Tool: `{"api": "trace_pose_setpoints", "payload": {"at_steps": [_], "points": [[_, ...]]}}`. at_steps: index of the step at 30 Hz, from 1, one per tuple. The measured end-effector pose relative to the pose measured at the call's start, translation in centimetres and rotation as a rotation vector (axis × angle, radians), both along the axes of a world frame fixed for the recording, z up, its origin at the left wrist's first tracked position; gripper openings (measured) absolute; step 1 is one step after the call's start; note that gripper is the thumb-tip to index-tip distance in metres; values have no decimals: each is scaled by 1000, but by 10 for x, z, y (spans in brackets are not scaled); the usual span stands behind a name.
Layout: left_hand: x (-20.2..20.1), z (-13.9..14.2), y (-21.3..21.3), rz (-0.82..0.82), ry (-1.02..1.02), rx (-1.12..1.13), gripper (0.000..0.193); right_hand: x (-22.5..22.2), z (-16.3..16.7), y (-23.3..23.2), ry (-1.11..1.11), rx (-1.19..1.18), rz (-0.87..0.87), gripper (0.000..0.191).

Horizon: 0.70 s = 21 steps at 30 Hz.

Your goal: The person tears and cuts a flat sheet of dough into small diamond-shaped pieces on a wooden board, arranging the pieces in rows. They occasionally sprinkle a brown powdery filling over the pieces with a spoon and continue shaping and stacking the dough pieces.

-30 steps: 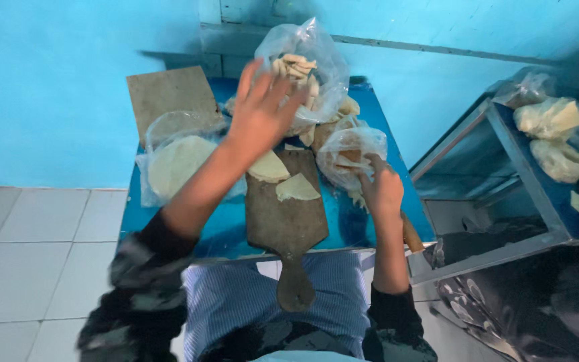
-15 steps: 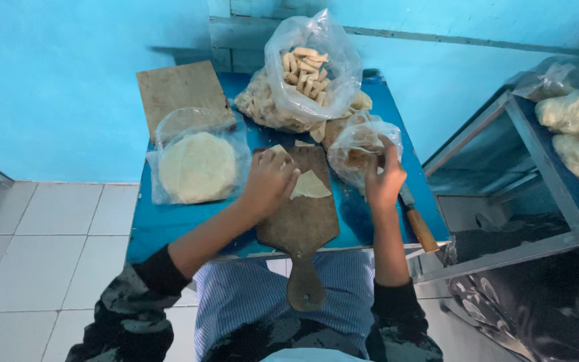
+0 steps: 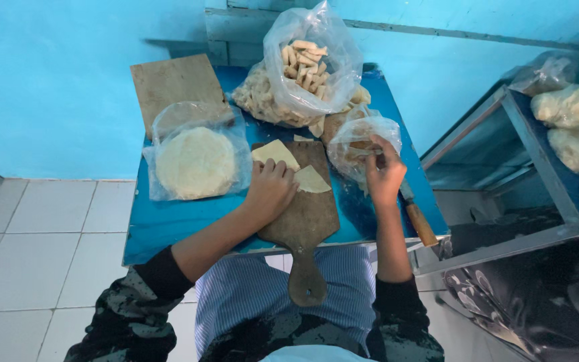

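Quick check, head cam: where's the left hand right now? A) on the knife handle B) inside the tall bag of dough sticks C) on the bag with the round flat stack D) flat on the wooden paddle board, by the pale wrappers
D: the left hand lies palm-down on the wooden paddle board, between two pale wrappers, well short of the tall bag of dough sticks.

left hand (image 3: 271, 191) down onto wrappers (image 3: 289, 164)

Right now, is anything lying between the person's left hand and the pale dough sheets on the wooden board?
Nothing visible. The left hand already rests on the wooden board, touching the dough sheets. The right hand is apart, at a small plastic bag.
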<state>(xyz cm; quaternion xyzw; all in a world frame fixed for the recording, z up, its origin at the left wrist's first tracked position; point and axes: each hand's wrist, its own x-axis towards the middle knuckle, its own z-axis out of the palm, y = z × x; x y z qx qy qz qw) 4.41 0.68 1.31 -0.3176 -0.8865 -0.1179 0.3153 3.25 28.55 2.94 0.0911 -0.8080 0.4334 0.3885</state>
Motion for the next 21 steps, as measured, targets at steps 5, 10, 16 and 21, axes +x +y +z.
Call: {"api": "trace_pose_setpoints", "payload": {"at_steps": [5, 10, 16, 21], "points": [[2, 4, 1, 28, -48, 84, 31, -4, -3, 2, -1, 63, -131, 28], [1, 1, 3, -8, -100, 183, 24, -5, -7, 7, 5, -88, -147, 24], [-8, -8, 6, -77, -176, 241, 17, -7, -14, 26, 52, -279, -124, 22], [-14, -10, 3, -170, -250, 350, 16, -9, -21, 41, 49, -542, -44, 27]]}}
